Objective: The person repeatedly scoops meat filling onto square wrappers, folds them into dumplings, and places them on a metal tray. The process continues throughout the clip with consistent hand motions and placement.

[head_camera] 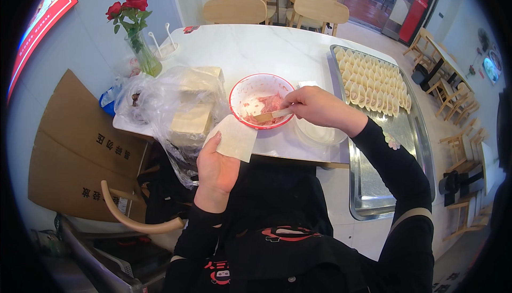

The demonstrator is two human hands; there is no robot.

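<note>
My left hand (218,169) holds a square dough wrapper (236,140) flat, its thumb on top, close in front of a red-rimmed white bowl (262,75). In the bowl lies pink minced meat (272,103). My right hand (312,107) grips the pale handle of a small flat spatula (272,115), whose blade touches the meat. Stacks of square wrappers (192,118) sit in a clear plastic bag left of the bowl. Rows of folded dumplings (372,79) stand at the far end of a metal tray (372,177) on the right.
A clear shallow dish (320,133) sits partly under my right forearm. At the table's back left are a glass vase (146,59) with red roses and a white basket (167,51). A cardboard sheet (84,153) and a curved wooden chair arm (136,223) are at left.
</note>
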